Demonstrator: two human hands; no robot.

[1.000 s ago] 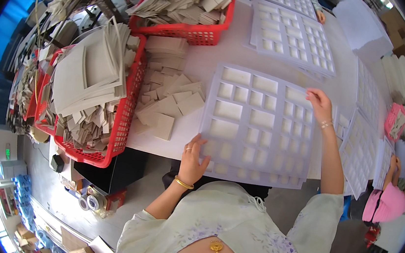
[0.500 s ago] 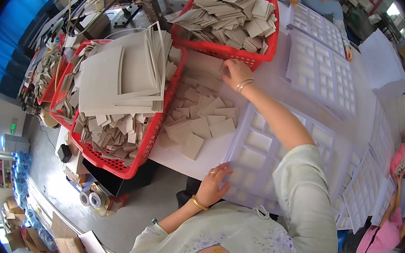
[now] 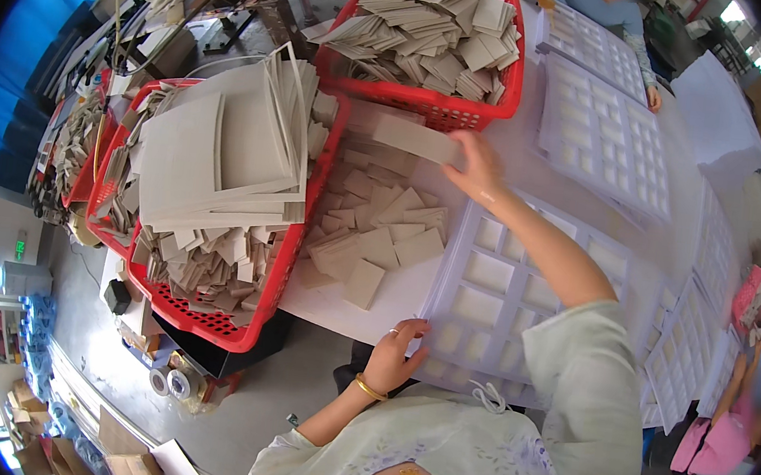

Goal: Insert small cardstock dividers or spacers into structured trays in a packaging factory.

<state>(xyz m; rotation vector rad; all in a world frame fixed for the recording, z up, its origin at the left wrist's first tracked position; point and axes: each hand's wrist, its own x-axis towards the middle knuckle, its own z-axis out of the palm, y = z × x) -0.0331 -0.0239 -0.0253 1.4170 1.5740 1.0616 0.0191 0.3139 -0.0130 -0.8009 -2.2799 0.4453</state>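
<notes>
My right hand (image 3: 478,168) pinches the end of a long grey cardboard strip (image 3: 410,136), lifted above a scatter of small cardboard pieces (image 3: 380,238) on the white table. Beneath my right forearm lies a white grid panel (image 3: 516,268) with rectangular openings, on top of another panel. At its near left corner rests my left hand (image 3: 394,358), fingers loosely apart and holding nothing; its fingertips meet or nearly meet the panel's edge.
Left of the pieces stands a red basket (image 3: 250,335) heaped with cardboard scraps and large sheets. A second red basket (image 3: 506,102) of cardboard is at the back. More grid panels (image 3: 605,131) lie on the right. A co-worker's hand (image 3: 653,99) rests beyond them.
My right hand has come back slightly to the right and nearer me, lifting the cardboard strip off the pile. My left hand has shifted slightly down along the panel's corner.
</notes>
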